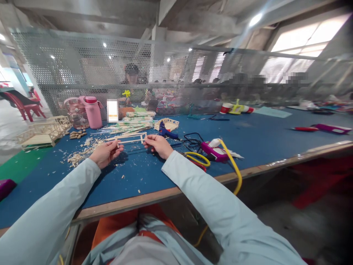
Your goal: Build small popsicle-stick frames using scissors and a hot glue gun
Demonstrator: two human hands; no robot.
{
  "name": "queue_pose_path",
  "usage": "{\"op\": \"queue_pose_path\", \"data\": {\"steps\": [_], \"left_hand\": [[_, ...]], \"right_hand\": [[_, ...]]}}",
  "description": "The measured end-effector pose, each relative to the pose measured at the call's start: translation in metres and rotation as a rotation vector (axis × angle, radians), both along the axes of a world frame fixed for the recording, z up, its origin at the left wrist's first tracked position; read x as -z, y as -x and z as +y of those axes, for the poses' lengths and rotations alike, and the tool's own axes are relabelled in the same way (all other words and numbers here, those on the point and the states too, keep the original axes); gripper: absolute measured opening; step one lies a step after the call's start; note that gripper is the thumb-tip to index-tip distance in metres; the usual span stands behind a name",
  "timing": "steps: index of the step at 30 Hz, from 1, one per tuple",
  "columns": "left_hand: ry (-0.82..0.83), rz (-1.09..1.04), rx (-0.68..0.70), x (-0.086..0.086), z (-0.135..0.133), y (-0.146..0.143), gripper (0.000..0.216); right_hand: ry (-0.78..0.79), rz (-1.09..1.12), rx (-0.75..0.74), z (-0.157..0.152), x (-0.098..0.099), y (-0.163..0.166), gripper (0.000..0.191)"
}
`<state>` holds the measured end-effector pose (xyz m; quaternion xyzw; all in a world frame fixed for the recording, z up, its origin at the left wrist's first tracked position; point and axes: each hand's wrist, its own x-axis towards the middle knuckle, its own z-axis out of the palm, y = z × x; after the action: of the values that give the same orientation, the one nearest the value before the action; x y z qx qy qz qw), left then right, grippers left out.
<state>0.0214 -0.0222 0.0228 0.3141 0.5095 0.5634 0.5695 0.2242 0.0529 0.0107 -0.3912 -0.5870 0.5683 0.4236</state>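
Observation:
A small rectangular frame of thin wooden sticks [130,141] is held up between both hands, just above the blue tabletop. My left hand [106,152] pinches its left end between thumb and fingers. At the other end, my right hand [158,144] is closed on the short upright piece. Behind the right hand lies a blue glue gun [167,131], close to a hexagonal wooden stick piece [173,124]. Bundles of wooden sticks [138,121] lie beyond the frame. Wood scraps [79,156] are scattered near my left hand.
Assembled stick structures [41,134] stand at the far left beside a pink bottle [93,113] and a clear bottle [77,116]. A purple power strip [215,151] with a yellow cable [233,163] and yellow-handled pliers [198,159] lie right. A perforated screen [171,73] closes the back.

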Motion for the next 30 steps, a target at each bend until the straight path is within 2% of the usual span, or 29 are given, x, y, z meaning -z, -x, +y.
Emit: {"op": "queue_pose_path", "data": {"steps": [5,8,17,22,30], "left_hand": [[-0.087,0.093,-0.087,0.001,-0.004,-0.005,0.008],[-0.139,0.147,-0.085,0.003,-0.005,-0.005,0.01],[-0.122,0.276,-0.072,0.005,-0.003,0.0,0.017],[-0.121,0.274,-0.084,0.006,-0.001,0.002,0.015],[-0.11,0.269,-0.102,0.004,-0.003,0.0,0.012]], "right_hand": [[-0.005,0.003,0.004,0.001,0.001,0.0,0.006],[-0.008,0.004,0.0,0.002,0.001,0.0,0.005],[0.071,0.068,-0.032,-0.001,-0.002,0.0,0.005],[0.13,0.109,-0.073,-0.005,-0.008,-0.002,0.016],[0.111,0.091,-0.043,-0.003,-0.005,-0.001,0.006]]}}
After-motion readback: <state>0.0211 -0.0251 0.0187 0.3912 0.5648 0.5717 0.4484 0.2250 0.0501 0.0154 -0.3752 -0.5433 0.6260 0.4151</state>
